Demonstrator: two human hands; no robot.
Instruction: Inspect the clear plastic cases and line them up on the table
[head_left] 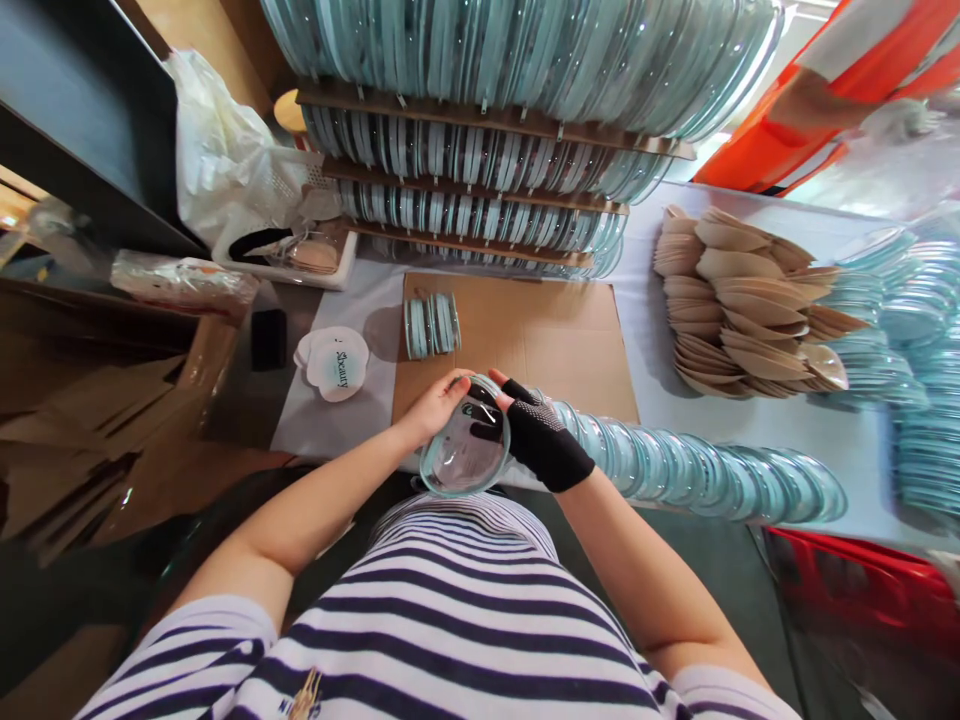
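Two hands hold a clear shell at centre frame, over the table's near edge.

At upper left a white tray [330, 270] holds a plastic bag [225, 170] and a few tan pads, hard to make out. Below it lie round labels [336, 364], then a small pack [432, 325] standing on cardboard [540, 335]. The left hand [435, 405] curls its fingers round the shell [465, 450] at its upper left rim; the gloved right hand [536, 435] grips the right rim, thumb on top. A row of shells [697, 475] runs right from there. At upper right sits a pile of tan pads [742, 300]; above, racks [487, 150] are packed with shells.
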